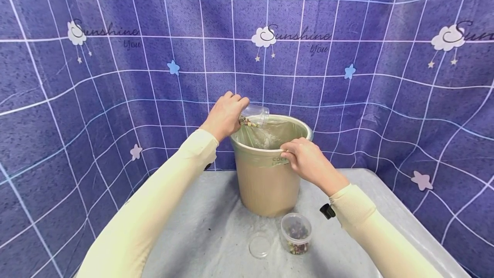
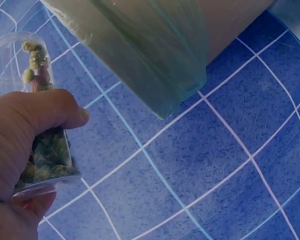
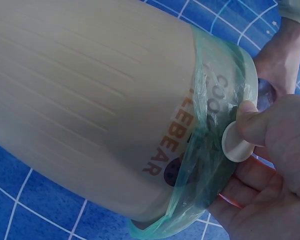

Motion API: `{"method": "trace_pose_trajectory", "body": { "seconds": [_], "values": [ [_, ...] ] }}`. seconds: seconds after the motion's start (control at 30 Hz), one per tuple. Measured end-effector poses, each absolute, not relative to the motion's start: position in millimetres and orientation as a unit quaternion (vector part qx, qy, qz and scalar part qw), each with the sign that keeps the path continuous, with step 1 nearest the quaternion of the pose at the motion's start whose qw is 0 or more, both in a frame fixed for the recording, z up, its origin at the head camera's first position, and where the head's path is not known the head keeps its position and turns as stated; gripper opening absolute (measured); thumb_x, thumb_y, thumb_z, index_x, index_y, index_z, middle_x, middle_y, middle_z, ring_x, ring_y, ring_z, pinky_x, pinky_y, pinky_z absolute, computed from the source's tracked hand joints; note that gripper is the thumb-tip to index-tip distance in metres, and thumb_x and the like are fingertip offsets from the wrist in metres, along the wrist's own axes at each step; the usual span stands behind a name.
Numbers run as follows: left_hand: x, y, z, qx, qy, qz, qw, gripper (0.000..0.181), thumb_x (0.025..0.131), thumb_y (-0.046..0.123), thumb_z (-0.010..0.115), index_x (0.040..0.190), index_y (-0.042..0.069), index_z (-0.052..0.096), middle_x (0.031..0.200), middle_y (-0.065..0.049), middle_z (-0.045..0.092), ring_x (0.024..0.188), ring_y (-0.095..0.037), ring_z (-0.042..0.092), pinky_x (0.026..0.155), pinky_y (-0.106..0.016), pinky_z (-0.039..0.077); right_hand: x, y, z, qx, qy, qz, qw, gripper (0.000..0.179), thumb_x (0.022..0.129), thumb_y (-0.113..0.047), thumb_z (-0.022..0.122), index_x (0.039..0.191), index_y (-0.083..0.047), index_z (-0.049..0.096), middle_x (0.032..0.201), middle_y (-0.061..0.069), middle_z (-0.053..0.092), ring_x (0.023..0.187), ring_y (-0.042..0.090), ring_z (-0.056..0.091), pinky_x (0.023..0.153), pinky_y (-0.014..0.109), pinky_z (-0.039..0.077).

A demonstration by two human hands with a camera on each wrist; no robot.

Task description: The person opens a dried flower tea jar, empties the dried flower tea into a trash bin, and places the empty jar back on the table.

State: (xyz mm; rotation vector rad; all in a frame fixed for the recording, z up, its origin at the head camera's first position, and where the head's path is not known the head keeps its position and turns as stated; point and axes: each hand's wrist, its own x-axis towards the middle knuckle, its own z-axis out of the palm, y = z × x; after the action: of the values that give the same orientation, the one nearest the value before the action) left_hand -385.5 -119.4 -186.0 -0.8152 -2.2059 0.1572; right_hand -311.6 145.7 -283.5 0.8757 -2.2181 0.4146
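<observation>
My left hand (image 1: 227, 115) grips a clear plastic jar (image 1: 255, 113), tipped on its side over the near-left rim of a beige trash bin (image 1: 266, 188). Dried buds and petals (image 2: 42, 150) lie inside the jar. A thin green trash bag (image 1: 270, 134) lines the bin and folds down over its rim. My right hand (image 1: 308, 162) pinches the bin's front rim, its thumb on a pale rounded tab (image 3: 237, 142) there. Part of the right fingers is hidden behind the rim.
In front of the bin stands an uncovered clear tub (image 1: 296, 233) with dried plant pieces inside. Beside it lies a round clear lid (image 1: 260, 245). Everything stands on a grey-covered table (image 1: 200, 226), with a blue gridded curtain (image 1: 216, 55) behind and at both sides.
</observation>
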Motion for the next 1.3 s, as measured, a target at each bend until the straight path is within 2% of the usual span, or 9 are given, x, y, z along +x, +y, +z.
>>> {"method": "trace_pose_trajectory", "body": {
  "seconds": [0.33,0.53,1.3],
  "values": [
    [-386.0,-115.8,-182.4,-0.319,-0.867,0.077,0.376,0.042,0.07,-0.005,0.076,0.108,0.006,0.066,0.099,-0.014,0.069,0.092,-0.037,0.058,0.086,-0.047,0.048,-312.2,145.3,-284.6,0.333,-0.861,0.157,0.352,0.01,0.09,-0.011,0.077,0.099,-0.006,0.076,0.093,0.006,0.075,0.091,0.031,0.068,0.083,0.049,0.055],
    [-386.2,-112.0,-178.3,-0.319,-0.868,0.091,0.369,0.044,0.07,-0.006,0.077,0.11,0.009,0.068,0.101,-0.014,0.069,0.093,-0.037,0.058,0.087,-0.047,0.049,-312.4,145.9,-286.1,0.332,-0.859,0.16,0.356,0.01,0.09,-0.011,0.077,0.098,-0.007,0.076,0.092,0.006,0.075,0.09,0.03,0.068,0.083,0.049,0.055],
    [-382.5,-115.3,-173.3,-0.335,-0.849,0.09,0.399,0.036,0.077,-0.011,0.066,0.108,0.008,0.069,0.098,-0.015,0.068,0.092,-0.038,0.058,0.085,-0.048,0.048,-312.7,145.7,-285.0,0.332,-0.861,0.157,0.352,0.009,0.09,-0.012,0.077,0.097,-0.008,0.076,0.094,0.005,0.076,0.09,0.029,0.068,0.082,0.048,0.055]
  ]
}}
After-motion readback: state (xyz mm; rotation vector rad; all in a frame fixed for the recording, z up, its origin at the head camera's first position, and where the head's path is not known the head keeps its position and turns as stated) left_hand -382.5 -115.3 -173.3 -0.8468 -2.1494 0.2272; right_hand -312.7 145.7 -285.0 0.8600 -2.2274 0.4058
